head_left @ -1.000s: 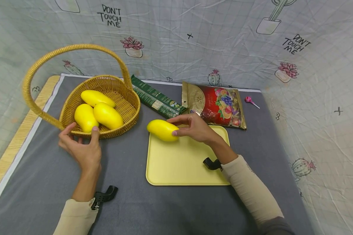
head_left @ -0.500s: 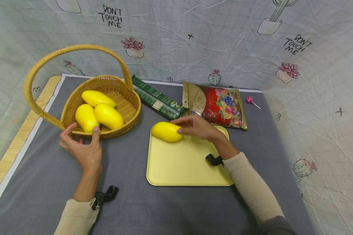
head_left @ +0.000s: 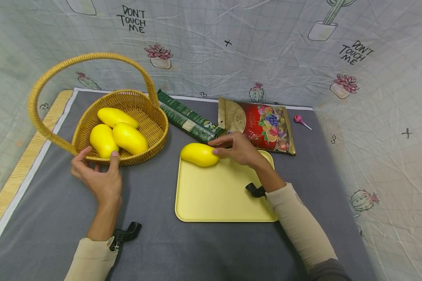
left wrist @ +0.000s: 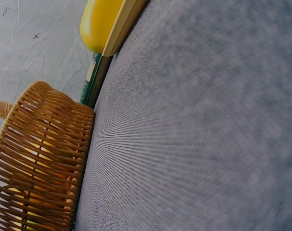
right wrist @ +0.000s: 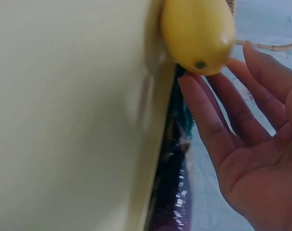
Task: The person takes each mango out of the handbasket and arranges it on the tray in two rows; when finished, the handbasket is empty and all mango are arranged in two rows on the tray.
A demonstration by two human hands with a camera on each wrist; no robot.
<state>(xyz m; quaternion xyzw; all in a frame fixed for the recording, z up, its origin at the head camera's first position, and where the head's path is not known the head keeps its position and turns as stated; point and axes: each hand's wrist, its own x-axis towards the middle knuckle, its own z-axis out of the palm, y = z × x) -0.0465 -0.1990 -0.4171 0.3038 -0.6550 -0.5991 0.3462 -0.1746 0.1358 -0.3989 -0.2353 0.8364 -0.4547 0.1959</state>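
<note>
In the head view a yellow mango lies over the back left corner of the pale yellow tray. My right hand is at the mango's right end. The right wrist view shows the thumb apart from the mango and the long fingers loosely extended, their tips just beside or behind its end; contact is unclear. On the left stands a wicker basket with a tall handle and 3 mangoes inside. My left hand holds its front left rim by thumb and fingers; the left wrist view hides nearly all of it.
Behind the tray lie a long green packet and a red and gold candy bag. A pink lollipop sits at the back right. The grey cloth covers the table up to a patterned curtain.
Over the last second my right hand and the mango have shifted slightly right; in the last half second both moved slightly towards the back. My left hand and the basket stay put.
</note>
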